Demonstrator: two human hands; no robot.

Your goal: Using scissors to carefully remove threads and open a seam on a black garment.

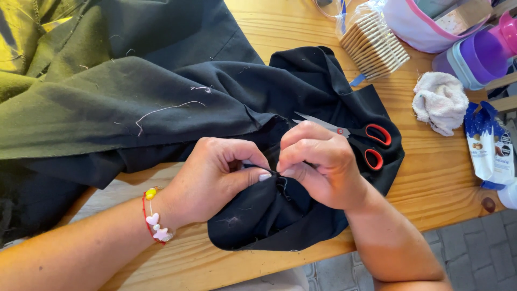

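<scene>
Fingers (264,175) pinched tight on both sides, I can see that much: my left hand (215,178) has thumb and forefinger closed on a small fold of the black fabric (269,215), and my right hand (318,170) is nipped onto the same fold, knuckles almost touching the left. Whether a needle or thread sits between the tips, I cannot tell; it's hidden. The cloth lies bunched on the wooden table (431,183), near its front edge, and spreads away to the upper left. Just behind my right hand rest the red-handled scissors (361,137), blades pointing left, lying on the fabric itself. Further right, a white balled cloth (440,101), a stack of crackers in clear wrap (374,46), a purple bottle (479,54). Loose pale threads (161,110) trail over the dark cloth.

Risks as I read them: pull too hard on that pinch and the seam could tear wider. Drag the fabric towards me and the scissors ride with it, maybe off the edge.
</scene>
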